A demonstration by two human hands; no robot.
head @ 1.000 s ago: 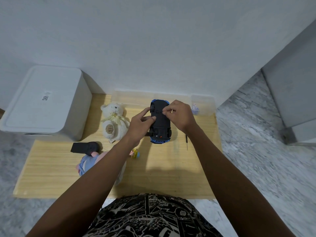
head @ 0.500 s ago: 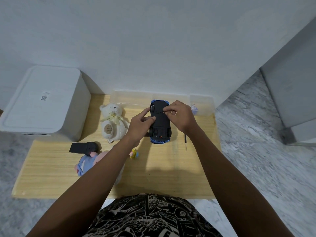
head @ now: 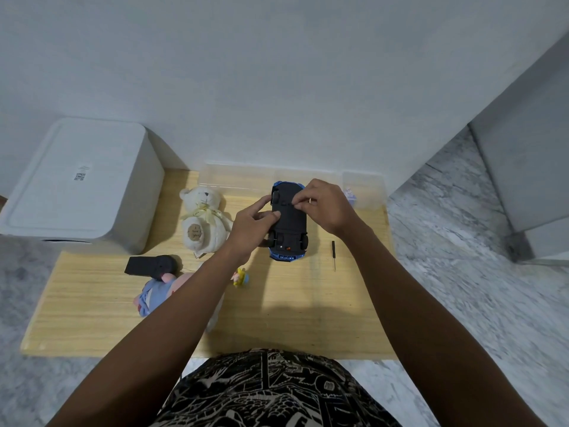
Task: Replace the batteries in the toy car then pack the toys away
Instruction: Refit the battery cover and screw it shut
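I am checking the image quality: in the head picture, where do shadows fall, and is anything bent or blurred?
Head view: soft light from above; the arms cast a dull shadow on the wooden table near its front edge. The wide lens bends the white box and the wall edges. The toy car is sharp, but the small part pinched by the right hand cannot be made out.

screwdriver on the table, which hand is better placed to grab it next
Right, probably. The screwdriver lies just beside the right hand's wrist, while the left hand steadies the upturned toy car on the far side.
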